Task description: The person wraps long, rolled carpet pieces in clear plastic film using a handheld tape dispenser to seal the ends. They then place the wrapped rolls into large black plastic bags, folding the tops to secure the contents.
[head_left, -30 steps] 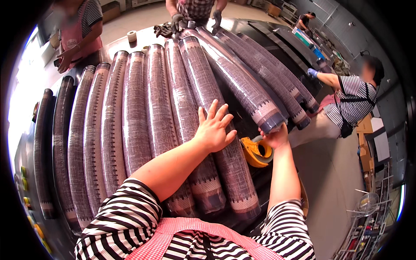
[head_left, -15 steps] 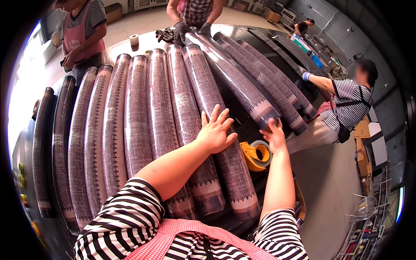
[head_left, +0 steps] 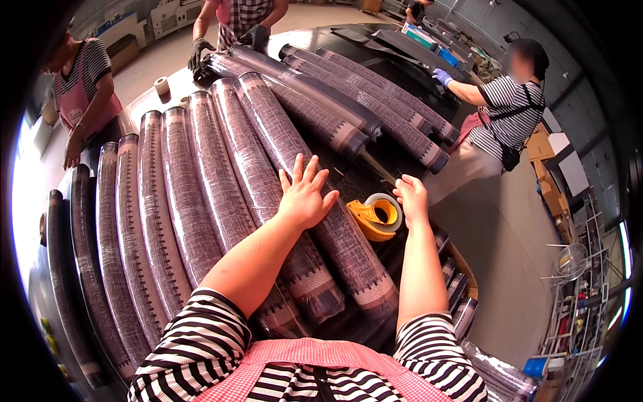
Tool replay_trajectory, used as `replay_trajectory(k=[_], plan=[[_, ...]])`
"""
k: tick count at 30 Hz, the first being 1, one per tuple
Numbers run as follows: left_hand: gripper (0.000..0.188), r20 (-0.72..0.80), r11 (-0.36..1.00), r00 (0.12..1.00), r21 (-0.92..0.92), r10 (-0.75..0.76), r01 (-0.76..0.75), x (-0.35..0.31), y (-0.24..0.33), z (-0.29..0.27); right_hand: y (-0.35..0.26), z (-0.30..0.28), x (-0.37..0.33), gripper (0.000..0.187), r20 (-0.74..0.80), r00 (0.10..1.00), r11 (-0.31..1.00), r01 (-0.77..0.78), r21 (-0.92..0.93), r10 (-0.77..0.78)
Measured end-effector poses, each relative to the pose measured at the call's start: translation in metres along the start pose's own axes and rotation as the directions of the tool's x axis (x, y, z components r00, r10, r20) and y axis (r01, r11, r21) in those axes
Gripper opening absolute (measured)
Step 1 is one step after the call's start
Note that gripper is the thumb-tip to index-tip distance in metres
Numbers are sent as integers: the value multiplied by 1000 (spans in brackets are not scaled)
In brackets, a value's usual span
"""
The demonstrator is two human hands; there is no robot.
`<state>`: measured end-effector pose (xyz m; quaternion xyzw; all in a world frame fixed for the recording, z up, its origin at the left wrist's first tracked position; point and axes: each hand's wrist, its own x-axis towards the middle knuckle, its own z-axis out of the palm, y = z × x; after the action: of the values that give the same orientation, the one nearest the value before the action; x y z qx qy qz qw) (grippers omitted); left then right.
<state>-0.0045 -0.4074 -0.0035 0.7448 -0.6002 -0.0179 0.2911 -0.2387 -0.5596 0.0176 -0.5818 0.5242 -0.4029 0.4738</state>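
My left hand (head_left: 305, 194) lies with fingers spread on a plastic-wrapped, purple-grey patterned roll (head_left: 288, 144), at the right end of the near row. To its right, my right hand (head_left: 412, 199) is raised with its fingers curled together. A thin tan strip (head_left: 380, 169) runs from near the far rolls toward its fingertips; whether they grip it is hard to make out. Between my hands sits a yellow tape dispenser (head_left: 374, 218) with a wide tape roll. Beyond, another wrapped roll (head_left: 321, 124) lies slantwise, apart from my hands.
Several similar rolls (head_left: 151, 201) fill the left of the dark table. Across it, a person's gloved hands (head_left: 254, 37) are by the far roll ends. Other people stand left and right. A carton (head_left: 469, 281) holding rolls is at my right; a small tape roll (head_left: 161, 86) stands far left.
The wrapped roll at my right hand has moved away to the far side, and my right hand no longer touches it. The view has shifted. The gloved hands across have moved apart.
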Motion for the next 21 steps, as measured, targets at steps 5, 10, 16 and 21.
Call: replay_trajectory(k=[5, 10, 16, 21], plan=[[60, 13, 999, 1000, 33, -1, 0, 1, 4, 2, 19, -27, -64, 41, 274, 950, 989, 150, 9, -146], [59, 12, 998, 1000, 58, -29, 28, -1, 5, 0, 9, -46, -128, 49, 337, 937, 964, 166, -206, -89], [56, 40, 998, 999, 58, -22, 19, 4, 12, 6, 37, -60, -132, 47, 270, 864, 733, 503, -458, -425], [56, 63, 992, 997, 124, -41, 33, 5, 9, 4, 48, -44, -110, 48, 321, 818, 734, 572, -366, -478]])
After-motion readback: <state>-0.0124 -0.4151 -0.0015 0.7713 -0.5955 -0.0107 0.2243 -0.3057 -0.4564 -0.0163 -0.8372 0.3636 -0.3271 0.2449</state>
